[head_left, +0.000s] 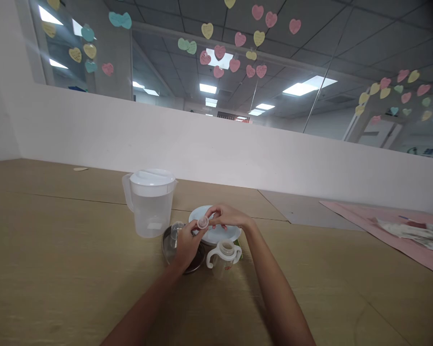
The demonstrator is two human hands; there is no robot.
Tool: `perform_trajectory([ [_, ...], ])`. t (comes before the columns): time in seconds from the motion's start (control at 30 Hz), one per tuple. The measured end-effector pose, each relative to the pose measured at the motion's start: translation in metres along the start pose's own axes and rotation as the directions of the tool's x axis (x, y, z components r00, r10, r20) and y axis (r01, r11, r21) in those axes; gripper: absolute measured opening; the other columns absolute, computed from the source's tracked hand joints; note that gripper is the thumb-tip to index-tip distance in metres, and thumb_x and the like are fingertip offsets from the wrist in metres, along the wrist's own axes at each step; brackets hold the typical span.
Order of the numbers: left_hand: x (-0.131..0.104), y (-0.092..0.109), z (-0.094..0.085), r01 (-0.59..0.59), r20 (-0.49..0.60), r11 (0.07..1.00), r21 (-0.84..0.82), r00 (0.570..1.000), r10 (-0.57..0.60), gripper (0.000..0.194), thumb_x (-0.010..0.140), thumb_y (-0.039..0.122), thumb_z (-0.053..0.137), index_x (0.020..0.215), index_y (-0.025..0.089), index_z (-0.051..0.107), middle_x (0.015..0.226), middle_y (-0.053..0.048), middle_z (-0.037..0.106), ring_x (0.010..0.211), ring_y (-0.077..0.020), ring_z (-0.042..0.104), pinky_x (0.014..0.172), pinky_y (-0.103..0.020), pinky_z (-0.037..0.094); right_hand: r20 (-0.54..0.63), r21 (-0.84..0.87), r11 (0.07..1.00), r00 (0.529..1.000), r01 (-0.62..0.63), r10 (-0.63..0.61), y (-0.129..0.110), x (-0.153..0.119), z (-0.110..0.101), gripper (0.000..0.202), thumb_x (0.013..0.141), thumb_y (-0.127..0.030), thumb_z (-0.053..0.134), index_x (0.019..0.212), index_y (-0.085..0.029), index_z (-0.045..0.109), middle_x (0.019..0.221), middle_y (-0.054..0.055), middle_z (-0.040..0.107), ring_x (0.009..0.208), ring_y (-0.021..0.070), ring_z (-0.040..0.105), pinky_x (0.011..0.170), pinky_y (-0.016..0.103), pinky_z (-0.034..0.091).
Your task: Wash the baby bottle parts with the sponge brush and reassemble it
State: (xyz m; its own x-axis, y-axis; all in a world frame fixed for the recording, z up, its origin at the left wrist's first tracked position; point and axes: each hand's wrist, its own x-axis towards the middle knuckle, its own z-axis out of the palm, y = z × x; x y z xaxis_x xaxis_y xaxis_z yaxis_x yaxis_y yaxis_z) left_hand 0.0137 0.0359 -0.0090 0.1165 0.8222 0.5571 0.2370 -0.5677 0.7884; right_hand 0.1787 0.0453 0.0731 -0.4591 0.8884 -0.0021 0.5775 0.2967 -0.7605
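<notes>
My left hand [188, 242] is closed on a small round translucent piece [202, 222], held up over the gap between a dark metal tray and a white plate. Fingers of my right hand [222, 215] touch the same piece from the right, above the white plate [222, 235]. A clear bottle with a white two-handled collar [225, 257] stands upright and uncapped in front of the plate. Behind my left hand, a clear dome-shaped cover [176, 231] rests in the dark metal tray [198, 262], partly hidden by that hand.
A lidded translucent pitcher [152, 206] stands left of the tray on the wooden table [75, 259]. At the far right lie a pink sheet [361, 216] and a crumpled plastic bag [414, 230]. A white wall with glass above borders the table's back.
</notes>
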Motion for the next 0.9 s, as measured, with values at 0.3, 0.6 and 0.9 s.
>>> perform_trajectory([
  [0.3, -0.002, -0.003, -0.002, -0.080, 0.020, 0.987, 0.139, 0.997, 0.078, 0.029, 0.081, 0.042, 0.049, 0.078, 0.019, 0.066, 0.074, -0.001, 0.067, 0.068, -0.0176, 0.059, 0.063, -0.027, 0.041, 0.055, 0.118, 0.993, 0.998, -0.020, 0.014, 0.000, -0.001, 0.004, 0.019, 0.064, -0.026, 0.065, 0.080, -0.015, 0.061, 0.076, 0.001, 0.063, 0.058, 0.0094, 0.056, 0.038, 0.014, 0.037],
  [0.6, -0.001, -0.012, -0.001, -0.110, -0.053, 0.987, 0.114, 0.992, 0.117, 0.029, 0.083, 0.040, 0.047, 0.076, 0.019, 0.066, 0.079, -0.002, 0.068, 0.076, -0.0177, 0.059, 0.073, -0.030, 0.043, 0.136, 0.160, 0.966, 0.973, -0.205, 0.184, 0.013, -0.006, -0.002, 0.019, 0.074, -0.022, 0.057, 0.089, -0.018, 0.047, 0.074, 0.002, 0.065, 0.060, 0.0136, 0.063, 0.040, 0.017, 0.044],
  [0.9, -0.018, 0.005, -0.004, -0.508, 0.158, 0.806, 0.303, 0.861, 0.483, 0.026, 0.088, 0.027, 0.040, 0.088, 0.019, 0.064, 0.084, -0.006, 0.067, 0.082, -0.0201, 0.056, 0.083, -0.037, 0.038, -0.160, -0.274, 0.853, 0.896, -0.444, 0.414, 0.047, 0.006, -0.005, 0.014, 0.059, -0.003, 0.059, 0.060, -0.016, 0.054, 0.042, -0.003, 0.052, 0.036, 0.0103, 0.049, 0.040, 0.021, 0.040],
])
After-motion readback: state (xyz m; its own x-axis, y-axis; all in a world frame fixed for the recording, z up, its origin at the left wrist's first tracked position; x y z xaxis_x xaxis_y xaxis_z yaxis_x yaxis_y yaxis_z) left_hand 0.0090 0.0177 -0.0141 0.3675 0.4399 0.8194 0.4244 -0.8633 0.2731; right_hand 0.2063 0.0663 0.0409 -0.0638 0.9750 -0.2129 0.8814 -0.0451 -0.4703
